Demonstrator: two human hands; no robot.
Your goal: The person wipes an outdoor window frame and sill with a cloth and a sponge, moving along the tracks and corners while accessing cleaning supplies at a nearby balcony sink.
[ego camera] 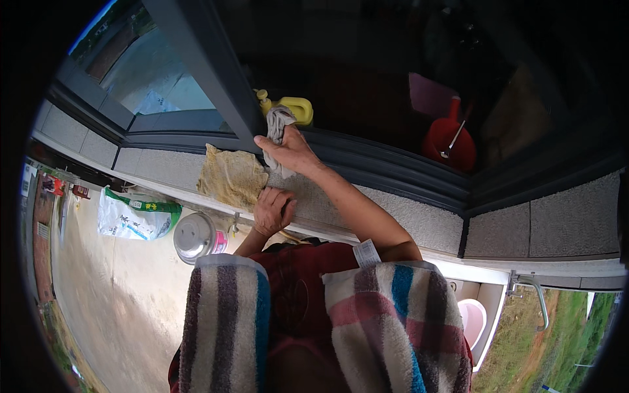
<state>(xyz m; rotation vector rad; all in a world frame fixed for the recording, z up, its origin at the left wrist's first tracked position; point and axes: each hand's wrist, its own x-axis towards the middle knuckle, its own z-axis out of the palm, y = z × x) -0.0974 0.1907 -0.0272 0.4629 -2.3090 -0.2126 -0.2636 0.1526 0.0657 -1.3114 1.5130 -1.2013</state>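
My right hand [293,151] grips a crumpled whitish-grey cloth [278,123] against the dark metal window frame [216,73], at the foot of its upright. Part of the cloth hangs down over the grey stone sill [314,196]. My left hand [274,210] rests at the sill's front edge with its fingers curled in, and nothing shows in it. Right beside its knuckles a worn yellowish-brown cloth [233,176] lies spread on the sill. Just behind the whitish-grey cloth is a yellow plastic container with a handle [300,109].
Behind the window opening at right is a red plastic dipper [442,137] with a metal spoon [457,135]. Below the sill are a metal basin [194,236], a printed plastic sack [137,216] and a tap [235,223]. A sink [491,326] with a curved faucet [538,299] stands right. A striped towel [393,304] drapes my shoulders.
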